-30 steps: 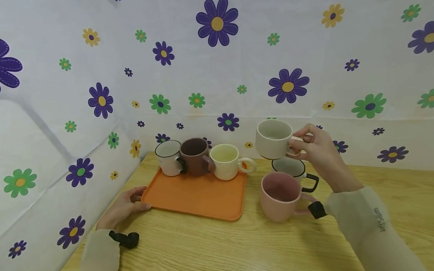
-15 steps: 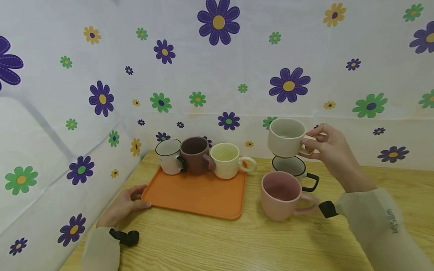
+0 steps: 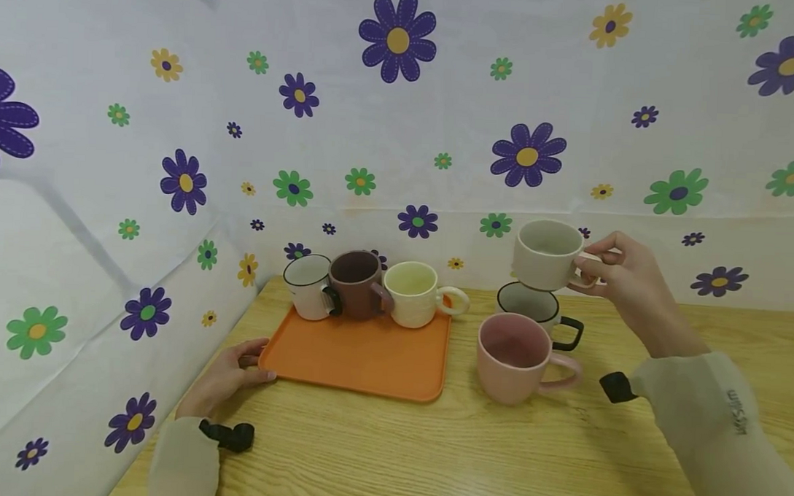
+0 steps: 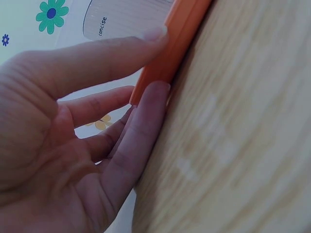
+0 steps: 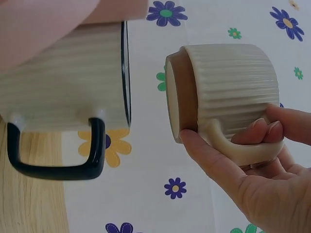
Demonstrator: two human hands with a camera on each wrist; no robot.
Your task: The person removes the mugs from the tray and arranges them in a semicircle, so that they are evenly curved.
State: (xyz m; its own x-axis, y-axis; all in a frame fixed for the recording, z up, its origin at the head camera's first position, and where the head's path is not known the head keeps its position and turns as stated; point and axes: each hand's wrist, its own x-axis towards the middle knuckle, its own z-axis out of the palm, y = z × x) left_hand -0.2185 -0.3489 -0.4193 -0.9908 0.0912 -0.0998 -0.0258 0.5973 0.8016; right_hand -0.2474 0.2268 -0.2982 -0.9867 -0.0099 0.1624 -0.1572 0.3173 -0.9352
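Note:
My right hand (image 3: 635,289) pinches the handle of a cream cup (image 3: 546,264), held upright in the air at the back right. In the right wrist view the cup shows ribbed sides and a bare brown base (image 5: 187,92). Below it stands a white mug with black rim and handle (image 3: 526,300), partly hidden behind a large pink mug (image 3: 514,361). At the front left corner of an orange tray (image 3: 360,356), my left hand (image 3: 225,377) has its thumb on the front edge and fingers on the left edge.
Along the tray's back stand a white black-rimmed mug (image 3: 309,289), a dark brown mug (image 3: 356,287) and a pale yellow mug (image 3: 411,296), whose handle juts past the tray's right edge. A flowered cloth (image 3: 388,131) hangs behind the wooden table (image 3: 363,451).
My right hand has carried the cream cup rightwards, from left of the white black-rimmed mug to over it. The left hand and the tray have stayed still.

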